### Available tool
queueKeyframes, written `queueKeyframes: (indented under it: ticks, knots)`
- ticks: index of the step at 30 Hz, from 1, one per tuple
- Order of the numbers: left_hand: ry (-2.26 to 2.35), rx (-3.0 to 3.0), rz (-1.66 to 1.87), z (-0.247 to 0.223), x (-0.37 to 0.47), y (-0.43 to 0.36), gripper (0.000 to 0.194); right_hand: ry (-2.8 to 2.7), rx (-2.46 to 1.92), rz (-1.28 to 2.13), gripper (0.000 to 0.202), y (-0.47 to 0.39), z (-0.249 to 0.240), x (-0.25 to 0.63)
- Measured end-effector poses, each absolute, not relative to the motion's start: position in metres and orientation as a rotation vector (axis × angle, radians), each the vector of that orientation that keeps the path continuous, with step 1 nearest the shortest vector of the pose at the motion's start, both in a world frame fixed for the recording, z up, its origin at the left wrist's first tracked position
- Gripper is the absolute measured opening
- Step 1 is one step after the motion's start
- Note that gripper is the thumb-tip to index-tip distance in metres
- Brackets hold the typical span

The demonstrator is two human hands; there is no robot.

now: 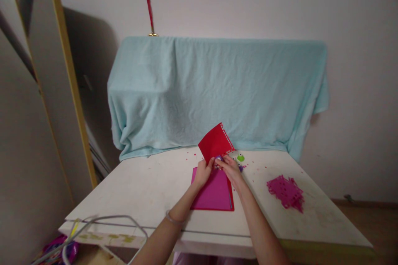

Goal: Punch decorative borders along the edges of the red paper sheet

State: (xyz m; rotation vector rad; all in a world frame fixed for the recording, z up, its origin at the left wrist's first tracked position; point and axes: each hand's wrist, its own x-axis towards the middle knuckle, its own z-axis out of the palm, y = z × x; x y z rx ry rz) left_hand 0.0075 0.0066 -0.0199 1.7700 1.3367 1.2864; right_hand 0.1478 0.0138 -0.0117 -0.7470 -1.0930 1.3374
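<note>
A red sheet of paper with a row of punched holes along its right edge stands tilted up above the table. My left hand grips its lower edge with closed fingers. Close beside it, my right hand is closed on a small purple paper punch at the sheet's lower edge; the fingers partly hide it. Beneath both hands lies a stack of magenta paper with red showing at its border. Just past my right hand are a green punch and another purple punch, partly covered.
Punched magenta paper scraps are heaped on the right of the white table. Tiny paper bits dot the tabletop around my hands. A light blue cloth drapes behind, a grey cable loops over the front left edge, and a mirror leans at left.
</note>
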Motion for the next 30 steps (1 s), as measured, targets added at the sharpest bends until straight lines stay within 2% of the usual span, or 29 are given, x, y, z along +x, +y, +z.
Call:
queueKeyframes:
  ticks: [23, 30]
  knots:
    - [1.319, 1.787, 1.251, -0.019, 0.008, 0.004, 0.051, -1.067, -0.775, 1.326, 0.031, 0.013, -0.008, 0.147]
    - [1.312, 1.793, 1.218, -0.020, 0.007, 0.006, 0.049, -1.095, -0.771, 1.318, 0.037, 0.006, 0.000, 0.147]
